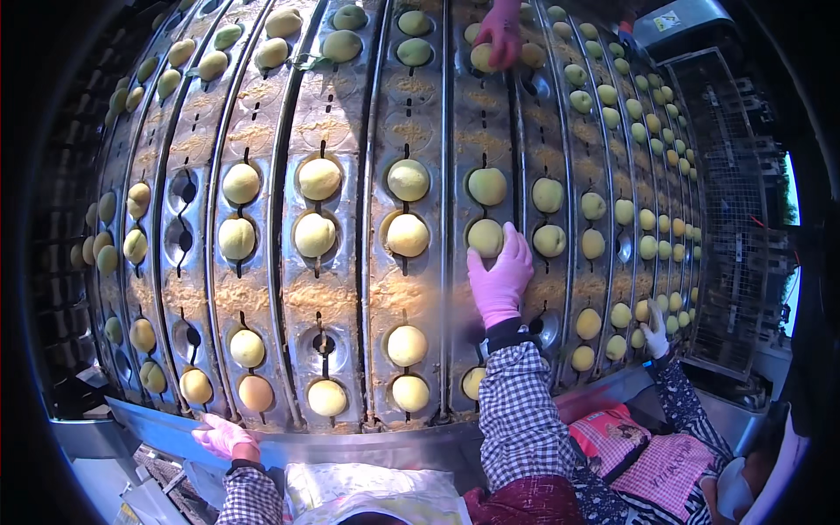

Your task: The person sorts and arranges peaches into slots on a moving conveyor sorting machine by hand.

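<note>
Before me lies a machine bed of metal slats (459, 289) with round cups, many holding yellow-green peaches. My right hand (502, 282), in a pink glove and checked sleeve, reaches over the bed. Its thumb and fingers are around a peach (486, 237) seated in a cup. Another peach (487, 186) sits in the cup just beyond. My left hand (225, 436), also pink-gloved, is at the metal front rail (341, 449) with nothing seen in it. Close to it are a yellow peach (195, 386) and an orange-tinted peach (256, 393).
Across the bed, another person's pink-gloved hand (500, 36) touches a peach (484, 58). On the right, a co-worker's white-gloved hand (655, 331) reaches over the fruit. Some cups, such as a bare cup (323, 344), hold no peach. A wire-mesh guard (725, 210) stands at the right.
</note>
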The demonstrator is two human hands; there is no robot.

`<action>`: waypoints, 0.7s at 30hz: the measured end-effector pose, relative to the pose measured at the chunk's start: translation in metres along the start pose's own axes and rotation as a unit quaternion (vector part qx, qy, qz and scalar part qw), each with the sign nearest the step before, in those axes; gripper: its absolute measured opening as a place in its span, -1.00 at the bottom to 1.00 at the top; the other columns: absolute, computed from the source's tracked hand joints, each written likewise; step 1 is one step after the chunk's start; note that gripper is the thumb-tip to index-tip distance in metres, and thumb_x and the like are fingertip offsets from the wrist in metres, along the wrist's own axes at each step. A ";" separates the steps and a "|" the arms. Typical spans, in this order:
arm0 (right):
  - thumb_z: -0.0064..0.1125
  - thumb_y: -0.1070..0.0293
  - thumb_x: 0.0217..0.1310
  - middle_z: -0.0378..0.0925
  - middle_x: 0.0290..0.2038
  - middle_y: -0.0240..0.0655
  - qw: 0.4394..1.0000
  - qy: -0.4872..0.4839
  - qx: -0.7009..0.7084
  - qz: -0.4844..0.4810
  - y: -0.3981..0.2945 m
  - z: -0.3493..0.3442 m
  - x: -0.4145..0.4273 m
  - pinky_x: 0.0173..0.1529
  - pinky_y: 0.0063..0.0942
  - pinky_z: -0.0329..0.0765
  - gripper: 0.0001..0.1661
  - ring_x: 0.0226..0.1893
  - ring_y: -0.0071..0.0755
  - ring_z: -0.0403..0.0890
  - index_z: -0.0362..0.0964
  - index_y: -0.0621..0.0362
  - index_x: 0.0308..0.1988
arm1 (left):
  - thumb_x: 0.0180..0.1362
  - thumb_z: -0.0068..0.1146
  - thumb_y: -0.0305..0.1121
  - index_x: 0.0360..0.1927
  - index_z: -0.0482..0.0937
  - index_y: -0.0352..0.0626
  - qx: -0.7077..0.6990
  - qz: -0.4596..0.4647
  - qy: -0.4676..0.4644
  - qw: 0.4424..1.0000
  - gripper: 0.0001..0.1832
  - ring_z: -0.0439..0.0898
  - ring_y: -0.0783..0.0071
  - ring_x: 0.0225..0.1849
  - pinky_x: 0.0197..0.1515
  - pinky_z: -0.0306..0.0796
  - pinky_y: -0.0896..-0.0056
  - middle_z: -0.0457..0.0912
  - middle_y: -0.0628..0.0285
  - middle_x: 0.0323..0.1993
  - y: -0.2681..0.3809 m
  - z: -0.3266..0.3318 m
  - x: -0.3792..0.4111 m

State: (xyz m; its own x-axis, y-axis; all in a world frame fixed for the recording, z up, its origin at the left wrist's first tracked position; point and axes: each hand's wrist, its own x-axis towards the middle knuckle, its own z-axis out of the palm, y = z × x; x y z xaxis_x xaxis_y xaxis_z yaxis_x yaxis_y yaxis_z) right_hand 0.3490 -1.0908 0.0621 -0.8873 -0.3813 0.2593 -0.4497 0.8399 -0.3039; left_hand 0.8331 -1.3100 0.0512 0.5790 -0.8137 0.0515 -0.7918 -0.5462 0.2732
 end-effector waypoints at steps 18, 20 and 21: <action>0.34 0.15 0.02 0.35 0.24 -0.21 0.998 0.039 -0.038 -0.030 -0.035 0.002 0.056 0.25 -0.05 0.31 -0.27 0.22 -0.01 0.36 0.33 -0.01 0.20 | 0.35 -0.10 0.02 0.13 0.38 -0.40 0.022 0.016 0.006 1.000 -0.40 0.47 -0.11 0.09 0.16 0.30 0.03 0.50 -0.19 0.07 -0.023 0.021 0.062; 0.33 0.17 0.02 0.36 0.24 -0.23 0.998 0.003 -0.068 -0.017 -0.037 0.008 0.077 0.24 -0.06 0.34 -0.28 0.21 -0.01 0.37 0.33 -0.02 0.21 | 0.36 -0.12 0.03 0.24 0.28 -0.39 0.037 0.001 -0.026 0.999 -0.35 0.38 -0.08 0.22 0.27 0.24 0.07 0.39 -0.18 0.20 -0.020 0.017 0.063; 0.32 0.19 0.03 0.36 0.23 -0.24 0.995 -0.033 -0.099 -0.004 -0.037 0.010 0.086 0.22 -0.07 0.37 -0.28 0.21 -0.01 0.38 0.32 -0.03 0.22 | 0.37 -0.13 0.04 0.36 0.18 -0.38 0.051 -0.014 -0.059 0.997 -0.28 0.29 -0.05 0.34 0.37 0.19 0.11 0.28 -0.17 0.34 -0.018 0.014 0.063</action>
State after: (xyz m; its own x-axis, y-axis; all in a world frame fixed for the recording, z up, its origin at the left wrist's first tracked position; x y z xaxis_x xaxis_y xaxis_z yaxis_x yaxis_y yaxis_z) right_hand 0.2883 -1.1590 0.0865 -0.8911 -0.4081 0.1985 -0.4346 0.8933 -0.1146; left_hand 0.8808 -1.3539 0.0358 0.5797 -0.8119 -0.0690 -0.7945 -0.5820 0.1735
